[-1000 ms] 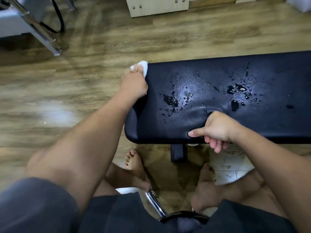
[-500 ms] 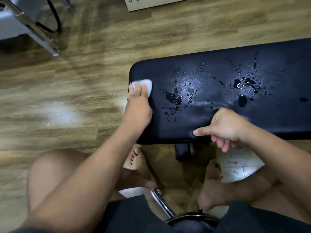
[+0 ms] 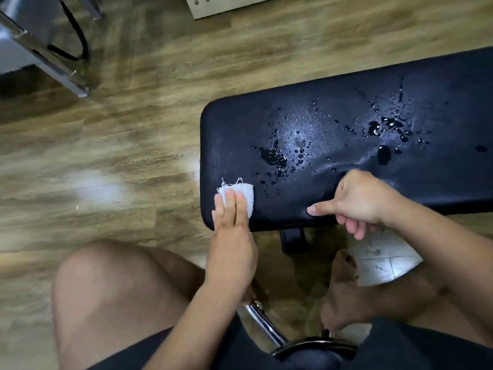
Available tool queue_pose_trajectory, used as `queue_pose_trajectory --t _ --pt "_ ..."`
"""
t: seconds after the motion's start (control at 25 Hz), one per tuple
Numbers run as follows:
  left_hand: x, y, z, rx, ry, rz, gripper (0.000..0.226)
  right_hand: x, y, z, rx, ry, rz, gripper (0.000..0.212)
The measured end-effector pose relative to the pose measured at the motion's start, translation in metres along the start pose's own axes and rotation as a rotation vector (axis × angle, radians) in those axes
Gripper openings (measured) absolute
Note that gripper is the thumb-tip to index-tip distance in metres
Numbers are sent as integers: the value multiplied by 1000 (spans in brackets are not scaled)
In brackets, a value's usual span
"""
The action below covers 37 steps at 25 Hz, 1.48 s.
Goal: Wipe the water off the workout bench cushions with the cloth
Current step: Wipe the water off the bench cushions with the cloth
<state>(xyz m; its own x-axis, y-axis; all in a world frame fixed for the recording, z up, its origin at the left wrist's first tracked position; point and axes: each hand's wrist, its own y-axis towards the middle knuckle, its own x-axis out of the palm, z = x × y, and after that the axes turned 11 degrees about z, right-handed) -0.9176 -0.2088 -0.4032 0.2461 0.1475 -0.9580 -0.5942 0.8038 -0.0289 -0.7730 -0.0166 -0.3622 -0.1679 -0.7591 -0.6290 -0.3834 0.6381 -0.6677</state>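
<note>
Two hands are placed on the black bench cushion [image 3: 346,108]: the white cloth [image 3: 246,194] is pressed onto its near left corner by the straight fingers of the left hand [image 3: 231,236]. Its near edge is gripped by the right hand [image 3: 360,200], fingers curled beneath; water drops [image 3: 274,156] lie right of the cloth.

Operator's body, head view. You wore dark shorts [image 3: 416,345] — the fabric lay in loose folds over both thighs. Your forearms [image 3: 186,316] were bare, as were your left hand [image 3: 232,236] and right hand [image 3: 360,198] — your left knee [image 3: 106,289] and right foot [image 3: 344,297] were likewise uncovered.
</note>
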Motion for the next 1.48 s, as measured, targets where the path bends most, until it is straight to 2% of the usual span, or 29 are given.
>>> queue_pose_trajectory --t 0.08,0.2,0.32,0.4,0.48,0.6,0.72,0.88,1.04,1.16,1.24,1.36,1.44,1.48 --pt "2 18 7 -39 -2 48 69 -1 1 -2 3 -7 -10 57" --pt "4 110 10 -34 44 85 69 -3 2 -4 12 -15 -25 56" --pt "-2 202 23 -70 67 22 65 -5 -2 -8 11 -3 -32 54" --pt "-6 221 30 -79 80 -7 61 -5 -3 -7 1 -3 -33 54" --pt "-4 197 27 -41 29 29 67 -5 -3 -6 -1 8 -29 54" --pt "9 86 19 -9 -163 101 66 -3 -3 -2 -2 15 -14 58" --pt "8 6 31 -48 -173 50 68 0 0 2 -7 3 8 57" --pt "10 45 45 -71 -80 35 66 -1 4 -1 1 4 -9 58" --pt "15 140 47 2 6 64 69 -1 6 1 -3 4 -6 56" --pt "2 218 55 0 12 -10 69 -4 1 -3 -2 10 -13 54" --pt "-4 238 57 -17 -2 -82 67 -3 1 -2 -9 13 -12 54" --pt "-6 202 48 32 -34 -64 61 -3 2 -3 -9 19 -26 54" --pt "-7 139 38 88 -99 -61 59 -4 2 -3 -5 14 -28 55" --pt "-14 103 36 114 -123 -114 62 -4 2 -2 -3 14 -30 56"
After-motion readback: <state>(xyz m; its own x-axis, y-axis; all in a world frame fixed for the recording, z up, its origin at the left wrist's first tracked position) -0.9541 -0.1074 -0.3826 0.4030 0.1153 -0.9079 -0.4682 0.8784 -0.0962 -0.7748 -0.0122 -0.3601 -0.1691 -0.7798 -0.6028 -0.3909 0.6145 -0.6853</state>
